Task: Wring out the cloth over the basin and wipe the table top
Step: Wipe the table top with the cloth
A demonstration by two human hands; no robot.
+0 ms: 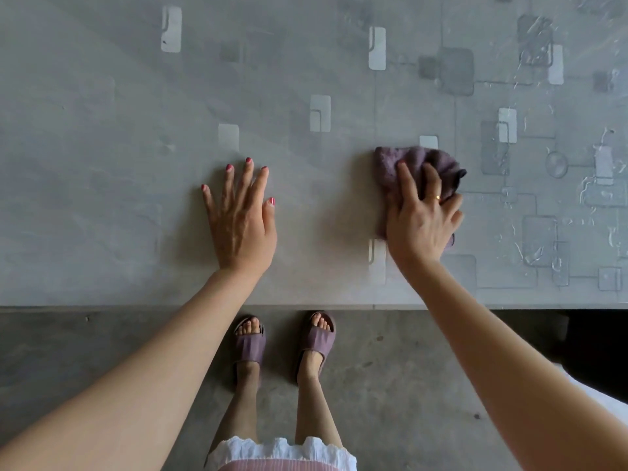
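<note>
A crumpled purple cloth (pixel 438 164) lies on the grey patterned table top (pixel 119 130), right of centre. My right hand (pixel 419 219) presses down on it, fingers curled over its near part. My left hand (pixel 243 215) rests flat on the table to the left, fingers spread, holding nothing. The table's right part carries wet streaks and droplets (pixel 598 185); the left part looks dull and dry. No basin is in view.
The table's near edge (pixel 102 306) runs across the frame. Below it is a concrete floor (pixel 390 368) with my feet in purple slippers (pixel 249 345). A dark gap (pixel 598 338) shows under the table at the right.
</note>
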